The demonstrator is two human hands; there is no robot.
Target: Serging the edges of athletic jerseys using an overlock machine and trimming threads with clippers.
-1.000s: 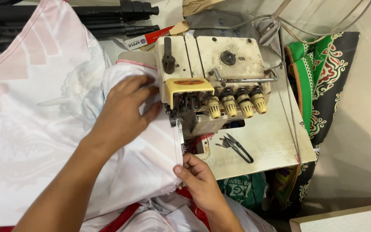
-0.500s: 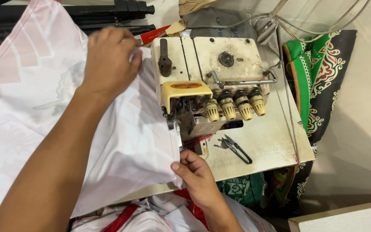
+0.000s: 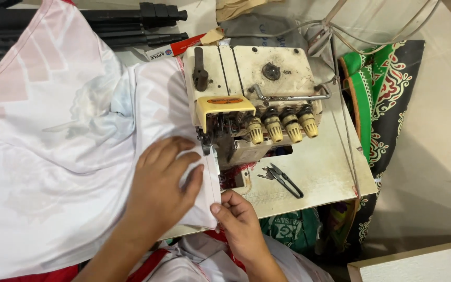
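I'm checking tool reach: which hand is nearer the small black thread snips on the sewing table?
Right. The right hand pinches the white fabric edge just left of the black thread snips; the left hand lies flat on the fabric, farther left.

Bright, even indoor light falls from above. The white fabric [image 3: 53, 156] is nearly washed out at left, with soft shadows in its folds. Focus is sharp throughout; straight lines bow slightly toward the edges.
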